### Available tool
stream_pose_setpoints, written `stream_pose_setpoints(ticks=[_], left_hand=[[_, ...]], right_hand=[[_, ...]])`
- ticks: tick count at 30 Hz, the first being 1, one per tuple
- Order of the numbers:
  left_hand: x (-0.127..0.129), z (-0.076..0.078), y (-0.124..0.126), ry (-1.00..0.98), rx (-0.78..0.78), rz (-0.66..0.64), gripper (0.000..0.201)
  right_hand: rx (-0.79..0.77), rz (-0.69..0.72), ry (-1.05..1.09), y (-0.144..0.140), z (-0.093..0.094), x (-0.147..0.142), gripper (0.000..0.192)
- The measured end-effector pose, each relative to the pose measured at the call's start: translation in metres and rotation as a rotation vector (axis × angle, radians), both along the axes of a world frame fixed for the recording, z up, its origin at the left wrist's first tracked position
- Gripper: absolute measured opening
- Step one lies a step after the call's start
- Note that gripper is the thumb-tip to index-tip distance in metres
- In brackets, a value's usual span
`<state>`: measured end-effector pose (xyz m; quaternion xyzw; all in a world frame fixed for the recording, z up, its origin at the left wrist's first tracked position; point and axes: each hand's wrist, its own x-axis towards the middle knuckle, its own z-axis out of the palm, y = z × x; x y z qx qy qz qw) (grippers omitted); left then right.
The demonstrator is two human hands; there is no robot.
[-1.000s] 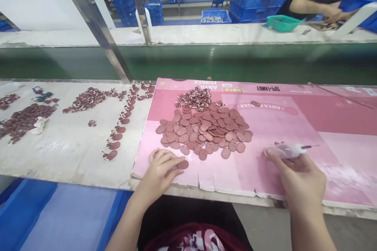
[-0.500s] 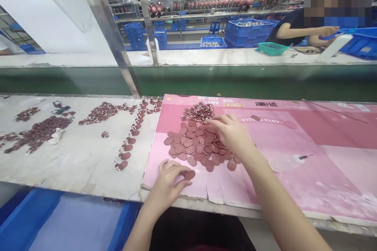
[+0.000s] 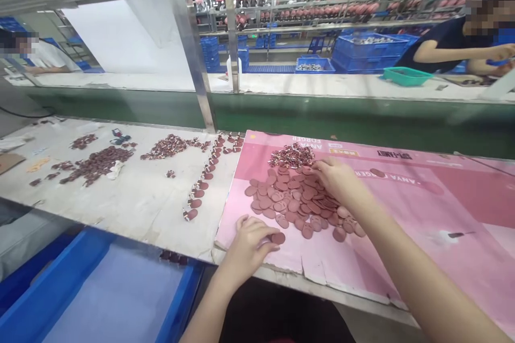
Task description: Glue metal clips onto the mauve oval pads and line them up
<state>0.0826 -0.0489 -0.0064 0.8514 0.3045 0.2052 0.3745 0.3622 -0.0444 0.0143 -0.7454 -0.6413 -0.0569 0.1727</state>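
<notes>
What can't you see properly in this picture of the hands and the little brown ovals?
- Right hand fingertips: head view; they curl down into the pile of flat brown oval pieces, so any grip is hidden.
- Single brown oval piece: partly covered by the left hand.
- Small dark two-tone parts behind the pile: too small to identify.
- Pink printed cardboard sheet: cut off by the right edge.

Matt, perhaps rubbery brown ovals lie on a glossy pink cardboard sheet.
</notes>
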Motion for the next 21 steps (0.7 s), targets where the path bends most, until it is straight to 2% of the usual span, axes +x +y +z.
stream_pose_setpoints(ticks=[3, 5, 6, 9, 12, 16, 21], left_hand=[[0.0, 0.0, -0.001, -0.014, -0.015, 0.014, 0.012], [0.001, 0.0, -0.001, -0.019, -0.026, 0.027, 0.012], [0.001, 0.0, -0.001, -0.018, -0.033, 0.033, 0.012], [0.002, 0.001, 0.0, -0.012, -0.045, 0.041, 0.014], [0.003, 0.001, 0.0, -0.013, -0.047, 0.049, 0.017], [0.004, 0.0, 0.001, -0.01, -0.039, 0.051, 0.018], [0.004, -0.003, 0.002, -0.032, -0.051, 0.066, 0.016]], right_hand=[[0.067, -0.05, 0.067, -0.026, 0.001, -0.017, 0.016], [0.107, -0.079, 0.185, -0.048, 0.0, -0.037, 0.021], [0.144, -0.114, 0.358, -0.058, -0.001, -0.049, 0.024], [0.118, -0.121, 0.926, -0.083, -0.006, -0.085, 0.034], [0.045, -0.152, 1.278, -0.093, -0.014, -0.109, 0.042], [0.028, -0.23, 1.446, -0.095, -0.02, -0.121, 0.055], [0.076, -0.244, 1.362, -0.095, -0.019, -0.129, 0.034]])
